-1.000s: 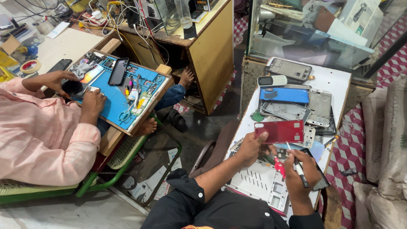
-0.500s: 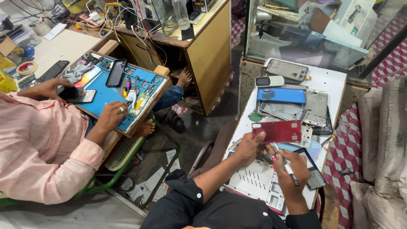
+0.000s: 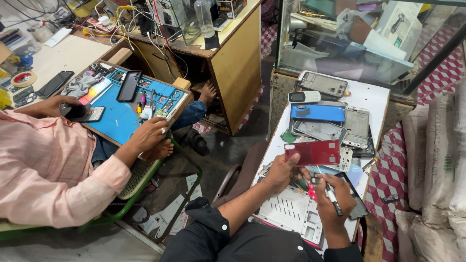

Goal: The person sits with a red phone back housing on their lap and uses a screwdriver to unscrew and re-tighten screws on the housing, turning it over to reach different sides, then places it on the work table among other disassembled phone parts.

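My left hand [image 3: 279,172] grips the lower left corner of a red phone back cover [image 3: 313,152] and holds it up over the white worktable [image 3: 376,99]. My right hand [image 3: 334,199] is closed around a thin black and white tool [image 3: 332,196], its tip pointing up toward the red cover. Under both hands lies a white phone frame [image 3: 291,213] with slots and a small red part beside it. A dark phone screen [image 3: 357,206] rests just right of my right hand.
Several phone bodies lie farther up the table: a blue cover [image 3: 318,113], grey frames [image 3: 319,130] and a small keypad phone [image 3: 304,96]. A glass case [image 3: 340,43] stands behind. At left, a person in a pink shirt [image 3: 43,170] works over a blue mat [image 3: 121,114].
My right hand has closed in toward the red cover with the tool. The person at left has moved a hand from the phone to the near edge of the blue mat.
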A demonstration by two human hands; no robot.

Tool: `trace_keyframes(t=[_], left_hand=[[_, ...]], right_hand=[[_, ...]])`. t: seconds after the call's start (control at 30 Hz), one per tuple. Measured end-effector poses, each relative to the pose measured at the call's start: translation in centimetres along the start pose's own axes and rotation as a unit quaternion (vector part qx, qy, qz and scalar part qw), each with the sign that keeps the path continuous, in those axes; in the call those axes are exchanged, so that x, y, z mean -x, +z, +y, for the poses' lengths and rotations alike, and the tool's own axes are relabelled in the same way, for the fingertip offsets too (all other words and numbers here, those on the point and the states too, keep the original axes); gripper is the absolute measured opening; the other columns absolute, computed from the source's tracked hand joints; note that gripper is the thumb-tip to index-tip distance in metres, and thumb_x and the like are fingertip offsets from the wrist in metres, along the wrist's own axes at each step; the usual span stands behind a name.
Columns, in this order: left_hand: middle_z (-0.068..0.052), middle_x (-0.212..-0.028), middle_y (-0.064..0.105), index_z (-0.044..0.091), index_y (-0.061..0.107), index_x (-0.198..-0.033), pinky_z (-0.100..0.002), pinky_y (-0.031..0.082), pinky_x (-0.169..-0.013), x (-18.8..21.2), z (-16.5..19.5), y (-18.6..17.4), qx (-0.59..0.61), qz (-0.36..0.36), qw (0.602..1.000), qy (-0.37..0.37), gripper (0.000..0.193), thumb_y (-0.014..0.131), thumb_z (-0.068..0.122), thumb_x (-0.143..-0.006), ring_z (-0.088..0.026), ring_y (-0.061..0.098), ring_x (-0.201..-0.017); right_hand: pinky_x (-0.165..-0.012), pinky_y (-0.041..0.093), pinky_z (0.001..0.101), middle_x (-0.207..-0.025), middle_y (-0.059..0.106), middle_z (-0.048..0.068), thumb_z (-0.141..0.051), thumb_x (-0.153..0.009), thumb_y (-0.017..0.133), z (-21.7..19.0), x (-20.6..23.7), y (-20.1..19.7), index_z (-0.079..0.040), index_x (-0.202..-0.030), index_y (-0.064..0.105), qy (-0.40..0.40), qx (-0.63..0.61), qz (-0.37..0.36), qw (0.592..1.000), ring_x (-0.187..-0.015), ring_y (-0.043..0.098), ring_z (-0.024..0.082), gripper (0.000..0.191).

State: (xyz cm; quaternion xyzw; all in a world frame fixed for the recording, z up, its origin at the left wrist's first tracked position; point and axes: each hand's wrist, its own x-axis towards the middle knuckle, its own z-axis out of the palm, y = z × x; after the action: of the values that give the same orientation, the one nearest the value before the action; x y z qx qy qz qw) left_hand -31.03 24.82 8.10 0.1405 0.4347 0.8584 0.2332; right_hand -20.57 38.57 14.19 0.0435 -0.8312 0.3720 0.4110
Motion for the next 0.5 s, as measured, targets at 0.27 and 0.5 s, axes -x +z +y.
trace_keyframes(t=[0.27,0.5], left_hand=[[-0.01,-0.084,0.072,0.001,0.063,-0.122,-0.024,0.05,-0.067,0.05,-0.23,-0.05,0.002,-0.002,1.0,0.001,0.048,0.054,0.046,-0.11,-0.014,0.069,-0.076],[-0.01,-0.087,0.072,0.001,0.063,-0.12,-0.025,0.051,-0.068,0.11,-0.05,0.06,0.0,-0.006,1.0,0.004,0.048,0.057,0.046,-0.107,-0.016,0.07,-0.079]], right_hand=[[-0.085,0.056,0.0357,-0.103,0.075,0.013,0.005,-0.089,0.072,0.34,0.03,-0.01,-0.001,-0.102,0.069,-0.003,0.023,0.008,1.0,-0.091,0.072,0.025,0.014],[-0.086,0.055,0.0385,-0.096,0.074,0.011,0.001,-0.087,0.072,0.4,0.1,0.34,-0.002,-0.096,0.068,-0.063,0.004,-0.022,0.998,-0.091,0.071,0.026,0.011]])
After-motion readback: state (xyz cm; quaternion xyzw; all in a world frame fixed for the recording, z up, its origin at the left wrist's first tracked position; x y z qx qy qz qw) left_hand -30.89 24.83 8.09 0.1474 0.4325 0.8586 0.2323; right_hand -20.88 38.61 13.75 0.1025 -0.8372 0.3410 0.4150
